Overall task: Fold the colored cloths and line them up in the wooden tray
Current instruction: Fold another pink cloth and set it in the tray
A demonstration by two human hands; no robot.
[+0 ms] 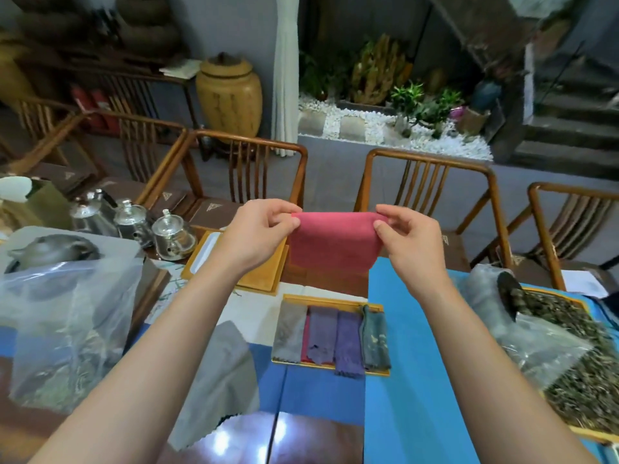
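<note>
we hold a pink cloth [331,242] up in the air above the table, well over the wooden tray [376,309]. our left hand [259,234] pinches its top left corner between thumb and fingers, and our right hand [408,244] pinches the top right corner the same way, so the cloth hangs down between them with its top edge stretched nearly straight. the lower edge curves a little and hangs free.

below, the wooden tray sits on the table with folded cloths lined up side by side: a grey cloth [289,331] at the left, a sliver of red cloth [304,346] beside it, two purple cloths [333,336], and a dark teal cloth [375,338] at the right end. some of them overhang the tray's near rim.

a larger grey cloth [221,380] lies unfolded on the table to the left of the tray, apart from it. glass teapots [172,236] stand further back on the left.
</note>
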